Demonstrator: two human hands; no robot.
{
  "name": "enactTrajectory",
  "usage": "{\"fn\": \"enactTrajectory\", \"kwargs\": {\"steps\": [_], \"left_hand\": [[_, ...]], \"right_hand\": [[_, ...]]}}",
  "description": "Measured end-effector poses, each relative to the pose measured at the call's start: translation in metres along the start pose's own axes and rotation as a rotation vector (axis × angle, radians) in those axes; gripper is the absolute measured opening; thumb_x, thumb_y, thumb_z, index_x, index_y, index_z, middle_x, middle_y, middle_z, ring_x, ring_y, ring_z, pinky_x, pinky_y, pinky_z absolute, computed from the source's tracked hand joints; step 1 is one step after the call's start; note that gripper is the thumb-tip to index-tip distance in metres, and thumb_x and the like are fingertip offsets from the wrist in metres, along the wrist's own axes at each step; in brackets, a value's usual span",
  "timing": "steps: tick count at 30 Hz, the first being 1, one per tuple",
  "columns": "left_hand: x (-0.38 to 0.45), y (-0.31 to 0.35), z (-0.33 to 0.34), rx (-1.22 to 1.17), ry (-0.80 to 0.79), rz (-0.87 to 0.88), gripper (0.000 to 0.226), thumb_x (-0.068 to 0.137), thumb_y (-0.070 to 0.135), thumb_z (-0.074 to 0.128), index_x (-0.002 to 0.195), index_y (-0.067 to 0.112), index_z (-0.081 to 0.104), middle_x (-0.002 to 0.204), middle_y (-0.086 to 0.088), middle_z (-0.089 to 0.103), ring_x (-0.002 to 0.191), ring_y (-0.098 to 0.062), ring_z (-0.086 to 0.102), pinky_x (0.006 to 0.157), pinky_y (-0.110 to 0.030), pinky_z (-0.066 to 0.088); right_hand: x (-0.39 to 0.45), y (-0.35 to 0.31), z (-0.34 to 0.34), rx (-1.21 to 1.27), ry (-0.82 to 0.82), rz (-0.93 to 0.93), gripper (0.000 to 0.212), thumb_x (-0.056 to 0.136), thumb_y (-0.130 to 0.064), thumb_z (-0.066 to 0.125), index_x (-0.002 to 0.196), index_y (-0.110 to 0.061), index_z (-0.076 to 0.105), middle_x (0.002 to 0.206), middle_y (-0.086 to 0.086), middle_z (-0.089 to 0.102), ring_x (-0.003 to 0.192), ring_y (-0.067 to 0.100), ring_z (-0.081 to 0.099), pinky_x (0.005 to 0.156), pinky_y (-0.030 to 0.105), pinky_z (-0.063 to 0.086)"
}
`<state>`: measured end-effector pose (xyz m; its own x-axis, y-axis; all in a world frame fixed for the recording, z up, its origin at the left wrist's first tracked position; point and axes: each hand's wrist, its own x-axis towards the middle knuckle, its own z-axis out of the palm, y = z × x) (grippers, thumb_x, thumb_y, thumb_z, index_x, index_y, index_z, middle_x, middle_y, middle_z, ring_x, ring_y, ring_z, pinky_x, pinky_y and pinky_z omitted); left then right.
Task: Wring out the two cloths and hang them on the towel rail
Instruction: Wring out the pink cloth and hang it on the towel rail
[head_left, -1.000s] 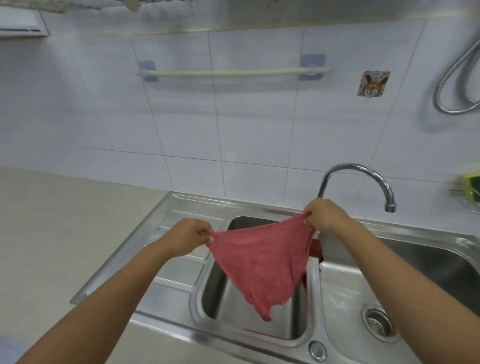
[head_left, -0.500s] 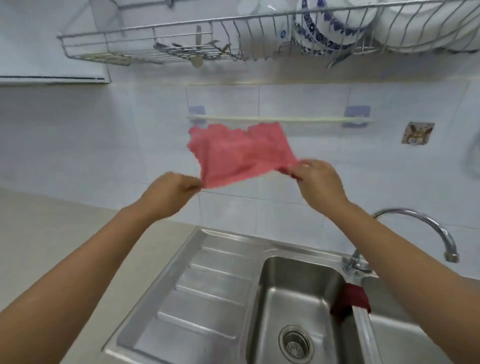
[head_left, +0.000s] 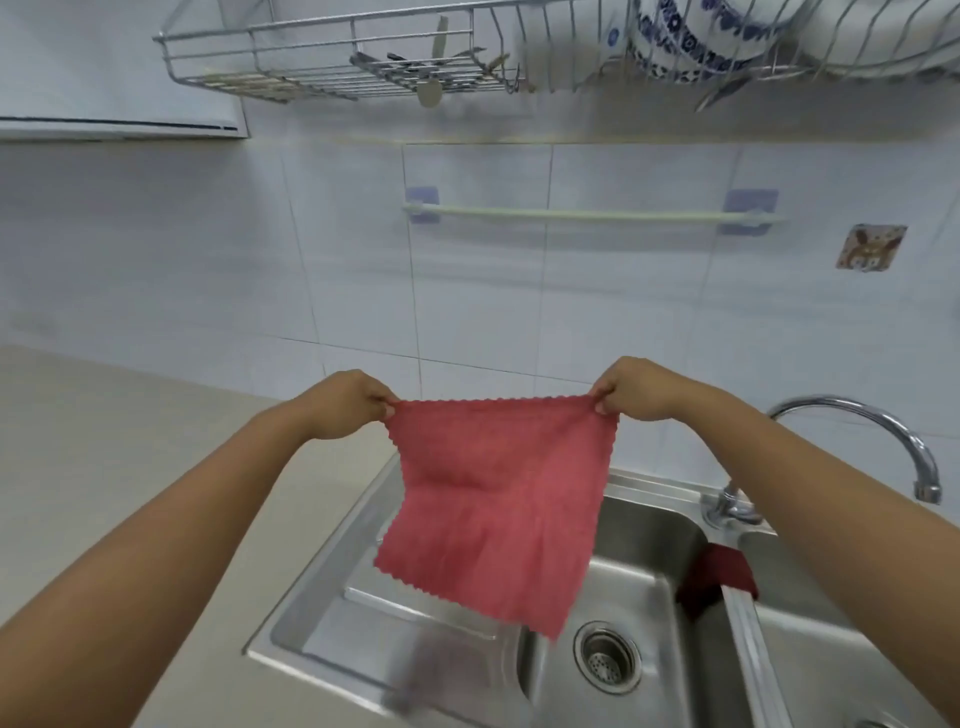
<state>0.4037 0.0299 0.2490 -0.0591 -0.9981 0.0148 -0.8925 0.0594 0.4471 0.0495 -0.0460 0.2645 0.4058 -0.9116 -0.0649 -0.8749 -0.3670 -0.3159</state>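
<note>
A pink-red cloth hangs spread flat over the steel sink. My left hand pinches its top left corner and my right hand pinches its top right corner, so the top edge is taut. The pale towel rail is bare on the tiled wall, above and behind the cloth. A darker red cloth lies draped over the divider between the two sink basins, to the right of the held cloth.
A curved chrome tap stands at the right behind the basins. A wire dish rack with utensils and blue-patterned dishes hangs overhead. A beige counter runs along the left. A small picture hook sticks to the tiles.
The cloth was lifted from over the basin up in front of the rail, then came down and is now stretched flat between both hands below the rail. My view has tilted upward.
</note>
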Motion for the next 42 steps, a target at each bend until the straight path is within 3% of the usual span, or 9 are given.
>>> {"fn": "enactTrajectory", "kwargs": {"steps": [4, 7, 10, 12, 14, 16, 18, 28, 42], "left_hand": [[0.005, 0.008, -0.017, 0.029, 0.143, 0.012, 0.026, 0.093, 0.01, 0.055, 0.114, 0.015, 0.07, 0.114, -0.003, 0.071, 0.113, -0.018, 0.061, 0.097, -0.022, 0.039], [0.009, 0.031, -0.057, -0.067, 0.635, 0.093, 0.028, 0.094, 0.009, 0.055, 0.12, 0.008, 0.066, 0.123, -0.012, 0.066, 0.119, -0.023, 0.059, 0.104, -0.025, 0.039], [-0.007, 0.063, -0.086, -0.129, 1.239, 0.367, 0.03, 0.096, 0.012, 0.052, 0.122, 0.008, 0.064, 0.121, -0.01, 0.067, 0.113, -0.02, 0.063, 0.099, -0.027, 0.046], [-0.013, 0.069, -0.077, 0.063, 1.404, 0.505, 0.029, 0.098, 0.017, 0.049, 0.119, 0.008, 0.066, 0.117, -0.009, 0.069, 0.108, -0.024, 0.065, 0.091, -0.031, 0.049], [-0.009, 0.052, -0.049, 0.285, 0.961, 0.46, 0.035, 0.097, 0.03, 0.042, 0.115, 0.016, 0.069, 0.11, -0.008, 0.072, 0.099, -0.03, 0.065, 0.082, -0.035, 0.051], [-0.008, 0.025, -0.019, 0.3, 0.206, 0.171, 0.029, 0.095, 0.032, 0.048, 0.11, 0.023, 0.071, 0.105, -0.005, 0.073, 0.098, -0.027, 0.064, 0.083, -0.032, 0.049], [-0.012, 0.005, 0.002, 0.113, -0.229, 0.029, 0.018, 0.091, 0.024, 0.06, 0.103, 0.027, 0.074, 0.102, 0.004, 0.073, 0.1, -0.014, 0.064, 0.087, -0.025, 0.045], [0.003, 0.02, -0.008, -0.07, 0.118, 0.079, 0.024, 0.095, 0.02, 0.054, 0.109, 0.024, 0.072, 0.108, 0.01, 0.071, 0.104, -0.007, 0.06, 0.089, -0.022, 0.039], [0.008, 0.021, -0.008, -0.126, 0.261, 0.077, 0.025, 0.096, 0.017, 0.052, 0.113, 0.02, 0.07, 0.114, 0.004, 0.07, 0.108, -0.015, 0.061, 0.09, -0.024, 0.042]], "right_hand": [[0.009, -0.013, -0.018, 0.024, 0.123, 0.004, 0.024, 0.086, -0.007, 0.064, 0.108, -0.009, 0.074, 0.107, 0.01, 0.073, 0.101, 0.023, 0.065, 0.09, 0.028, 0.047], [0.01, -0.038, -0.061, 0.165, 0.601, -0.056, 0.03, 0.085, -0.007, 0.057, 0.107, -0.018, 0.075, 0.108, 0.007, 0.074, 0.106, 0.025, 0.066, 0.094, 0.035, 0.051], [-0.012, -0.06, -0.091, 0.168, 1.283, -0.304, 0.035, 0.09, -0.009, 0.049, 0.117, -0.018, 0.069, 0.113, 0.004, 0.073, 0.104, 0.022, 0.065, 0.09, 0.037, 0.051], [-0.019, -0.059, -0.084, -0.021, 1.53, -0.411, 0.033, 0.091, -0.007, 0.051, 0.117, -0.015, 0.068, 0.109, 0.005, 0.073, 0.098, 0.024, 0.065, 0.085, 0.039, 0.049], [-0.01, -0.038, -0.06, -0.215, 1.176, -0.331, 0.029, 0.087, -0.005, 0.054, 0.108, -0.015, 0.072, 0.101, 0.01, 0.073, 0.092, 0.033, 0.064, 0.078, 0.039, 0.049], [-0.006, -0.014, -0.033, -0.286, 0.349, -0.097, 0.024, 0.088, -0.01, 0.056, 0.103, -0.016, 0.074, 0.1, 0.008, 0.072, 0.095, 0.031, 0.063, 0.078, 0.036, 0.049], [-0.009, 0.003, -0.013, -0.22, -0.115, -0.004, 0.025, 0.086, -0.01, 0.06, 0.105, -0.017, 0.075, 0.097, -0.001, 0.072, 0.097, 0.021, 0.064, 0.087, 0.031, 0.049], [-0.009, 0.014, -0.018, 0.143, 0.41, 0.01, 0.022, 0.086, -0.006, 0.06, 0.1, -0.014, 0.075, 0.097, 0.002, 0.072, 0.088, 0.016, 0.063, 0.08, 0.026, 0.046], [-0.009, 0.014, -0.014, 0.158, 0.415, 0.074, 0.017, 0.085, -0.012, 0.065, 0.096, -0.018, 0.076, 0.087, -0.005, 0.069, 0.09, 0.016, 0.064, 0.081, 0.03, 0.05]]}}
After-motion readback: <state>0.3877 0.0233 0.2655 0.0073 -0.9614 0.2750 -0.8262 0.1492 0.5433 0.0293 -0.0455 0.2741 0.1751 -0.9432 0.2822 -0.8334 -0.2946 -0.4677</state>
